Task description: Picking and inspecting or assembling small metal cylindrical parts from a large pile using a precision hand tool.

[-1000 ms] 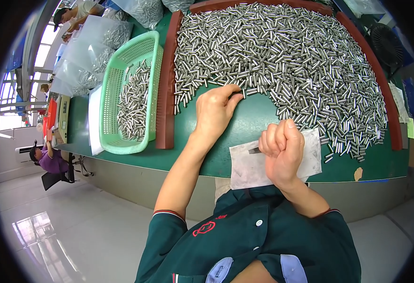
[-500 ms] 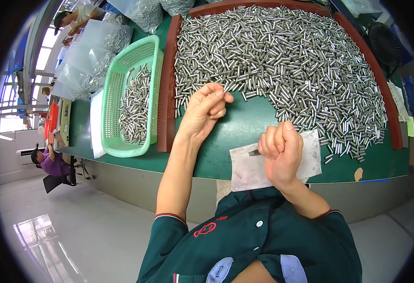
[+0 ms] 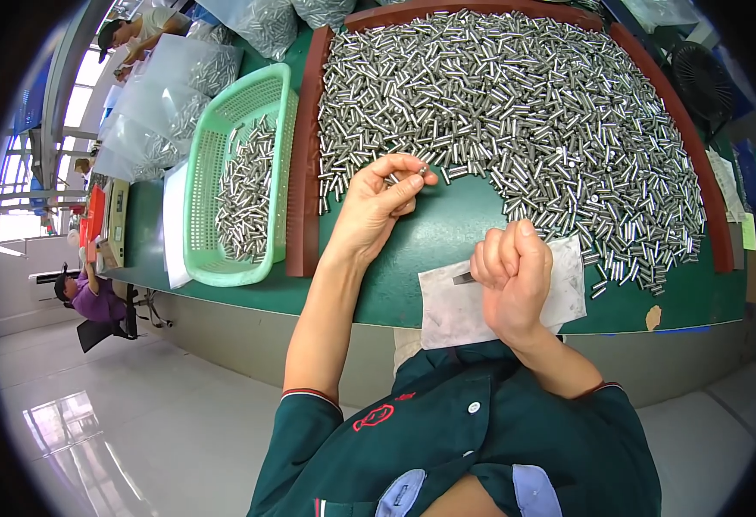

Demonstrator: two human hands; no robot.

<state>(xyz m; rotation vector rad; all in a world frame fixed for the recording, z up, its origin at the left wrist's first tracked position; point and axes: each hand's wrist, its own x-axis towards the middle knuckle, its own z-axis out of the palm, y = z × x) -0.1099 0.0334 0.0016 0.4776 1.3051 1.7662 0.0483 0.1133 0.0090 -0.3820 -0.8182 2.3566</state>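
One small metal pin (image 3: 421,171), pinched between thumb and forefinger of the left hand (image 3: 378,207), just lifted at the near edge of the great heap of pins (image 3: 516,112) on the green table (image 3: 430,250). Sorting or checking step, by the look of it; next calls for a close turn of the pin. Right hand (image 3: 512,276) fisted over the grey sheet (image 3: 456,302), gripping a thin dark tool (image 3: 462,277). Green basket (image 3: 240,172) alongside, part filled. Half a second ago, left fingers flat among the pins; now curled and raised.
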